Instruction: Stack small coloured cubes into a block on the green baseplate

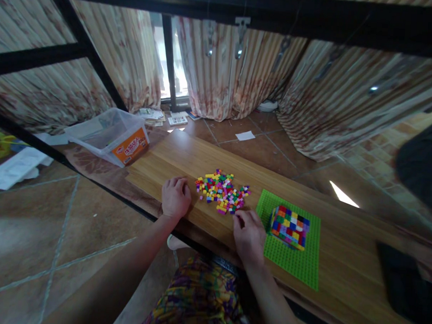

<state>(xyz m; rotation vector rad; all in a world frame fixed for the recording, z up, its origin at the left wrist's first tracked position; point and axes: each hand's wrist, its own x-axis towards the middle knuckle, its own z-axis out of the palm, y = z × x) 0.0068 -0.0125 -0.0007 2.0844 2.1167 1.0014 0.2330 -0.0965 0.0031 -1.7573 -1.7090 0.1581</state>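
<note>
A loose pile of small multicoloured toy building bricks [224, 191] lies on the wooden bench top [187, 153]. Left of the pile, my left hand [176, 197] rests near the front edge with its fingers curled in; whatever they may hold is hidden. My right hand [249, 234] is at the pile's near right edge, thumb and fingers pinched together. Any brick between those fingertips is too small to make out. Just right of this hand lies a green studded baseplate [309, 269], bearing a block built of mixed-colour bricks [290, 227].
A clear plastic bin [91, 140] with an orange label stands at the bench's left end. Dark metal bars cross at left [87, 61] and overhead. A black flat object [404, 285] lies at right. Papers [150, 115] and striped curtains [213, 71] are beyond the bench.
</note>
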